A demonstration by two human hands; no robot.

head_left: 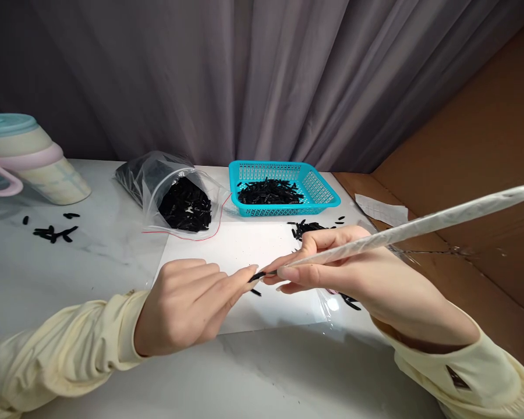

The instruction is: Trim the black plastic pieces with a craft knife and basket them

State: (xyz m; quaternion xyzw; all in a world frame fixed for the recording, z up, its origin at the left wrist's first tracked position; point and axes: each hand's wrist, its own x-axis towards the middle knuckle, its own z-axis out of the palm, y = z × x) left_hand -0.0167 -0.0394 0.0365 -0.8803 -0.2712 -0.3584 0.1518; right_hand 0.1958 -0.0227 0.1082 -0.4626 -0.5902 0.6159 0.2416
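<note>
My left hand (192, 299) pinches a small black strip (256, 277) between thumb and forefinger, above a white sheet (244, 250). My right hand (349, 265) is closed around a long, slim tool with a pale marbled handle (419, 228), held like a pen. Its thin dark tip meets the strip, or comes very close to it; its exact shape is too small to tell. Below the fingertips, another black strip (255, 293) lies on the sheet. Behind my right hand is a pile of black strips (308, 228), partly hidden by it.
A clear zip bag (157, 192) lies on its side, mouth toward me, with black strips inside. Beside it stands a turquoise basket (327, 195) holding more. Loose strips (55, 234) and a tumbler (52, 180) are at left. A cardboard wall (471, 139) rises at right.
</note>
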